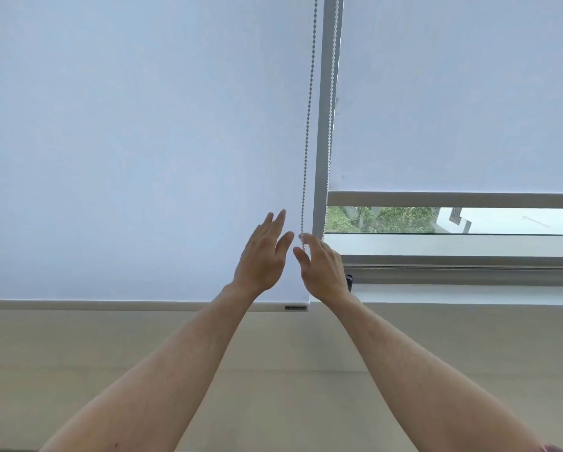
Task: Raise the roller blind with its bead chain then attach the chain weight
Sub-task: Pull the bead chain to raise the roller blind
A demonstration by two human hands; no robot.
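Two pale roller blinds hang side by side. The left blind (127, 141) reaches down to its bottom bar (110, 304). The right blind (469, 93) ends higher, at its bar (452, 200). A white bead chain hangs between them in two strands, the front strand (308, 125) and the back strand (331, 125). My right hand (324, 270) is at the front strand's lower end, with the beads in the gap between spread thumb and forefinger. My left hand (263, 257) is just left of the chain, fingers straight and apart, holding nothing. A small dark piece (349, 282) shows behind my right wrist.
A white upright window post (322, 141) stands behind the chain. Below the right blind a strip of window (404, 220) shows trees and a building, above the window sill (469, 293). A beige wall (280, 370) fills the lower part.
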